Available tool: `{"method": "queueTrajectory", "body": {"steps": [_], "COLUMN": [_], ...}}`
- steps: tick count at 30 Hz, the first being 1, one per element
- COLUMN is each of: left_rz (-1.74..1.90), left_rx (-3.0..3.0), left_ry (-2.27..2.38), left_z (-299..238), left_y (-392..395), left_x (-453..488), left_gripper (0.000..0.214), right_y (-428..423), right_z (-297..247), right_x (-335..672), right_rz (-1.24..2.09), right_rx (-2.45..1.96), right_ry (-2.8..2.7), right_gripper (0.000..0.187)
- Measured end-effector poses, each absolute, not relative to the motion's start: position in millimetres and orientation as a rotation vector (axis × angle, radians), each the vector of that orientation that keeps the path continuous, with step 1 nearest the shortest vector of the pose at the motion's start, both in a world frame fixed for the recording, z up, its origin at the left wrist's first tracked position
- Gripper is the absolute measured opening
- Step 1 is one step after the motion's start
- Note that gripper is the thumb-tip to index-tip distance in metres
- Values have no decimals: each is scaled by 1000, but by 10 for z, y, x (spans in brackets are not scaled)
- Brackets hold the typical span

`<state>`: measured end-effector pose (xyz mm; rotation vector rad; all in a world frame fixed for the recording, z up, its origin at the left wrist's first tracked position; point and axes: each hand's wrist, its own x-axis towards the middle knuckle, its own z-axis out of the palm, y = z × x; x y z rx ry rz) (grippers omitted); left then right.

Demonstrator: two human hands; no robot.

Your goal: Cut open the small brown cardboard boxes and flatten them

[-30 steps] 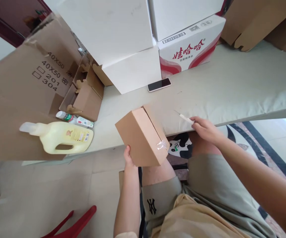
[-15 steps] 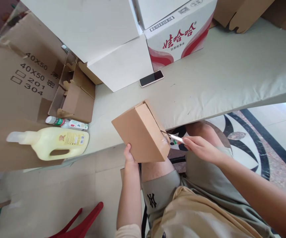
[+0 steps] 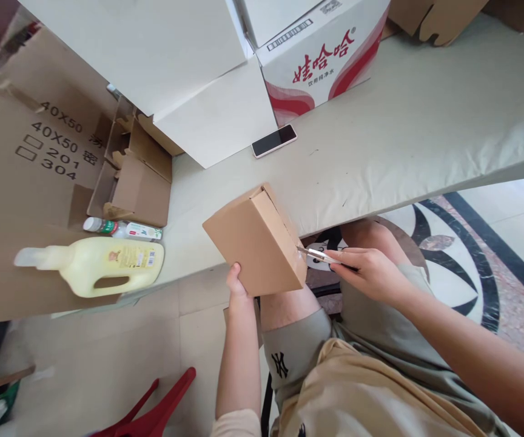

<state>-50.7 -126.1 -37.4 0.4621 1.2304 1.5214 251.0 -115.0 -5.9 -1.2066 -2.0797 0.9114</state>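
A brown cardboard box (image 3: 257, 243) is held tilted at the table's front edge, above my lap. My left hand (image 3: 237, 281) grips its lower left side, thumb on the near face and the other fingers hidden behind. My right hand (image 3: 366, 272) is closed around a white-handled utility knife (image 3: 319, 255). The blade tip touches the right side of the box, near a shiny patch of clear tape (image 3: 300, 261) at the seam.
A black-screened phone (image 3: 275, 141) lies by white cartons (image 3: 221, 115). On the left are a yellow detergent jug (image 3: 111, 264), a small bottle (image 3: 105, 226) and an open cardboard box (image 3: 141, 188). A red chair (image 3: 153, 413) stands below the table.
The knife has shifted slightly down along the seam, and my right hand has turned, showing more of its fingers. The box stays nearly in place in my left hand.
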Motion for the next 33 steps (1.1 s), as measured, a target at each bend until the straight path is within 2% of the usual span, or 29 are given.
{"method": "queueTrajectory", "body": {"steps": [6,12,14,19,22,25,27,30,33], "left_rz": [1770,1593,1523,1428,1383,1542,1616,1599,1556], "left_rx": [440,298,260,299,347,449,599,847,934], "left_ry": [1109,1167,1220,1293,1299,1296,1302,1301,1301], "left_z": [-197,-94,-67,66,65,-30,-102,-167,-188], "left_y": [-1131,-861,-752,-482,-405,-447,-522,-625,-658], "left_x": [-552,-609,-559,-407,-382,-394,-410,-441,-475], "left_gripper": [61,54,51,44,47,54,56,58,63], "right_y": [-1083,-456,-229,-53,-118,-203,-253,-279,-205], "right_z": [-19,-428,-499,-387,-343,-385,-427,-451,-403], "right_x": [2663,2812,2774,2502,2298,2147,2085,2034,2019], "right_rz": [972,613,522,307,426,649,726,690,661], "right_rx": [-1115,-1747,-1817,-1614,-1385,-1190,-1121,-1079,-1100], "right_ry": [-2161,-1936,-1974,-2113,-2183,-2170,-2097,-1993,-1984], "right_gripper": [33,47,50,48,41,32,41,63,66]}}
